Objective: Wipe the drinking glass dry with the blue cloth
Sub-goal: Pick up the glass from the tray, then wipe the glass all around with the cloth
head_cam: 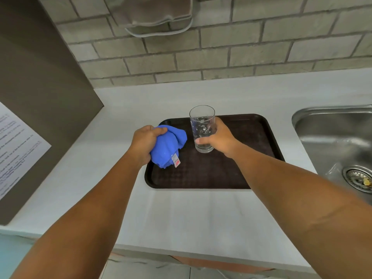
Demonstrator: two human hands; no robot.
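Observation:
A clear drinking glass (202,125) stands upright on a dark brown tray (211,174), with droplets on its wall. My right hand (218,138) is wrapped around its lower right side. To the left, my left hand (144,144) grips a bunched blue cloth (168,147) with a small white and red label hanging from it, held over the tray's left edge. Cloth and glass are a short gap apart.
The tray lies on a pale grey counter (181,214). A steel sink (338,141) with a drain sits at the right. A brick wall rises behind, a grey cloth (155,19) hanging on it. A brown panel with a printed sheet (16,146) stands at the left.

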